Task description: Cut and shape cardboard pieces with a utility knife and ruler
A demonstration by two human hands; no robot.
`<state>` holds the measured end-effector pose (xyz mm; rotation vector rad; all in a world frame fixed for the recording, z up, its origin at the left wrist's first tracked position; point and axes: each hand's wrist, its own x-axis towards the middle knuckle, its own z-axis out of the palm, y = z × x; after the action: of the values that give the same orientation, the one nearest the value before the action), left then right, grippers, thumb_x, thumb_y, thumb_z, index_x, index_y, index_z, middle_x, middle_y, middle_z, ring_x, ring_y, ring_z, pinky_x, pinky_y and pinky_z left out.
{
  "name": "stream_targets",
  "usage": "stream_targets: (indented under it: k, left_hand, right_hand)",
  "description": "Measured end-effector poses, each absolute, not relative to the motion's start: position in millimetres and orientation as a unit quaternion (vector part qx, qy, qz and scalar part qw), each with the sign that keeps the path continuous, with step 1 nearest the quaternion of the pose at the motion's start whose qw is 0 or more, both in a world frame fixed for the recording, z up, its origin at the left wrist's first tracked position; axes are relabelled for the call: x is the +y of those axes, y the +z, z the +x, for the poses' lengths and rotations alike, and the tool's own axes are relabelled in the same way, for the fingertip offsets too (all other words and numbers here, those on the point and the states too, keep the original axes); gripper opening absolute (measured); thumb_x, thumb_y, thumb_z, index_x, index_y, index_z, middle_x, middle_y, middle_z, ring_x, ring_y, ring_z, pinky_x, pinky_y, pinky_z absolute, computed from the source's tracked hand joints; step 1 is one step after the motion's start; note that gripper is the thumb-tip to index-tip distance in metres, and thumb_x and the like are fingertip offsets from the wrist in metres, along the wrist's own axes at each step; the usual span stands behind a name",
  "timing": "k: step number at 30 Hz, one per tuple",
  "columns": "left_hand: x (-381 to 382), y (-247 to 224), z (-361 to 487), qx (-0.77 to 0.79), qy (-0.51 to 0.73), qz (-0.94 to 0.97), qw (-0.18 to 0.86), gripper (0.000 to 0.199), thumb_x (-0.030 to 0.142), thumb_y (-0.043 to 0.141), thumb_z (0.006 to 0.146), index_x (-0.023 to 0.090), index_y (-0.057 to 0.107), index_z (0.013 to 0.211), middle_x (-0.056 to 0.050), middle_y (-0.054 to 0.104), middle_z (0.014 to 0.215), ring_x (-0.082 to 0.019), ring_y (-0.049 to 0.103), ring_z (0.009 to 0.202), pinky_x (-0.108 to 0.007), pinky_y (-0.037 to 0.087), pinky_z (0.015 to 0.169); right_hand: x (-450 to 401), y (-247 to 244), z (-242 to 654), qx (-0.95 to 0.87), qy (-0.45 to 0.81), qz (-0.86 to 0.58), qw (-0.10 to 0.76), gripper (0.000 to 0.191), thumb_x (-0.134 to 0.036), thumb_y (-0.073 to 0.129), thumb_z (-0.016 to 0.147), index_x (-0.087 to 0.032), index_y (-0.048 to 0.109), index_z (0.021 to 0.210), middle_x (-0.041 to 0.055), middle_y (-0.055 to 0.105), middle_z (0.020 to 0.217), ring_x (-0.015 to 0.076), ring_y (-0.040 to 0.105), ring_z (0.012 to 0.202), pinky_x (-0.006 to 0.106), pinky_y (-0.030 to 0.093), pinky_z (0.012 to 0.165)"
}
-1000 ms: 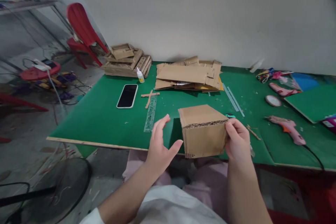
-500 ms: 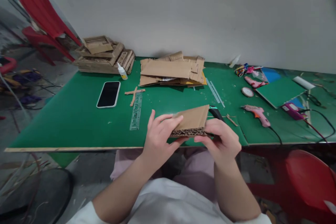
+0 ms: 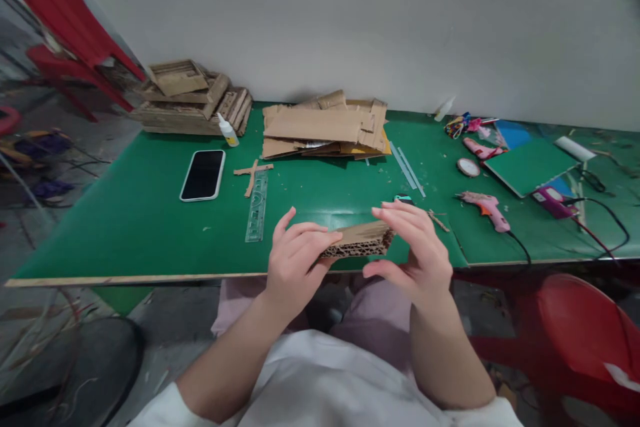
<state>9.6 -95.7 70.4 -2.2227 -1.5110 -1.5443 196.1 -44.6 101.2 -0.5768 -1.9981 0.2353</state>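
A stack of cardboard pieces (image 3: 357, 247) is held above the table's front edge, its corrugated edge turned toward me. My left hand (image 3: 300, 257) grips the stack's left end, thumb below and fingers on top. At the right end, my right hand (image 3: 415, 247) is open, thumb and fingers spread apart around the corner. Its fingertips are at the stack's far right edge; whether they touch it I cannot tell. Behind that hand lies a cutter (image 3: 404, 199), mostly hidden. A clear ruler (image 3: 257, 207) lies to the left, with crossed cardboard strips (image 3: 253, 169) at its top end.
On the green table (image 3: 125, 227) are a phone (image 3: 203, 175), a glue bottle (image 3: 228, 131), cardboard crates (image 3: 185, 117) and a cardboard pile (image 3: 315, 125). To the right lie a pink glue gun (image 3: 485, 209), tape roll (image 3: 469, 167) and green board (image 3: 531, 167). A red stool (image 3: 585, 327) stands front right.
My right hand has loosened from the stack and its fingers have opened upward. The stack has tilted so less of its top shows. My left hand keeps hold. The view has shifted slightly.
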Motion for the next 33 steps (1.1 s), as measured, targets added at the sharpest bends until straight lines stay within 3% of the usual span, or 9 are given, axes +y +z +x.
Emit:
stream_targets:
  k: [3, 8, 16, 21, 26, 33]
  left_hand:
    - [-96, 72, 11, -0.486, -0.491, -0.723, 0.022, 0.017, 0.011, 0.058, 0.080, 0.023, 0.063, 0.092, 0.003, 0.070, 0.078, -0.014, 0.065, 0.080, -0.047, 0.034, 0.105]
    - [-96, 69, 11, -0.482, -0.491, -0.725, 0.017, 0.019, 0.010, 0.059, 0.079, 0.023, 0.063, 0.091, 0.003, 0.070, 0.075, -0.014, 0.064, 0.077, -0.046, 0.036, 0.102]
    - [-95, 69, -5, -0.486, -0.370, -0.788, -0.079, 0.032, 0.013, 0.049, 0.084, 0.021, 0.058, 0.113, -0.003, 0.070, 0.103, -0.016, 0.064, 0.094, -0.039, 0.044, 0.097]
    - [-93, 57, -6, -0.527, -0.425, -0.729, -0.104, 0.026, 0.015, 0.051, 0.086, 0.022, 0.062, 0.108, -0.002, 0.071, 0.101, -0.016, 0.065, 0.092, -0.031, 0.051, 0.086]
    - [-92, 47, -6, -0.518, -0.453, -0.719, -0.100, 0.030, 0.009, 0.052, 0.084, 0.022, 0.061, 0.110, -0.002, 0.069, 0.103, -0.015, 0.063, 0.095, -0.029, 0.050, 0.086]
    - [-91, 40, -5, -0.521, -0.472, -0.704, -0.095, 0.039, 0.003, 0.052, 0.081, 0.022, 0.059, 0.114, -0.003, 0.066, 0.111, -0.016, 0.058, 0.104, -0.031, 0.047, 0.093]
  right_hand:
    - [-46, 102, 194, -0.852, 0.133, -0.226, 0.454, 0.045, -0.030, 0.069, 0.076, -0.027, 0.055, 0.118, 0.0020, 0.069, 0.094, 0.0212, 0.063, 0.095, 0.046, 0.045, 0.095]
    - [-44, 98, 192, -0.845, 0.175, -0.210, 0.459, 0.029, -0.024, 0.068, 0.076, -0.026, 0.060, 0.104, -0.0008, 0.070, 0.086, 0.0172, 0.066, 0.084, 0.043, 0.048, 0.092]
    - [-36, 93, 197, -0.843, 0.193, -0.207, 0.457, 0.031, -0.023, 0.071, 0.074, -0.027, 0.061, 0.103, -0.0009, 0.070, 0.085, 0.0176, 0.065, 0.088, 0.044, 0.045, 0.095]
    - [-31, 89, 203, -0.815, 0.182, -0.292, 0.466, 0.047, -0.028, 0.071, 0.073, -0.028, 0.055, 0.117, 0.0071, 0.061, 0.120, 0.0240, 0.053, 0.115, 0.048, 0.040, 0.100]
    - [-27, 77, 205, -0.773, 0.163, -0.333, 0.515, 0.021, -0.025, 0.071, 0.073, -0.024, 0.062, 0.091, 0.0047, 0.064, 0.095, 0.0215, 0.059, 0.096, 0.041, 0.048, 0.086]
    - [-29, 77, 197, -0.805, 0.134, -0.335, 0.471, 0.027, -0.034, 0.071, 0.073, -0.024, 0.059, 0.095, 0.0046, 0.059, 0.091, 0.0204, 0.054, 0.091, 0.038, 0.046, 0.081]
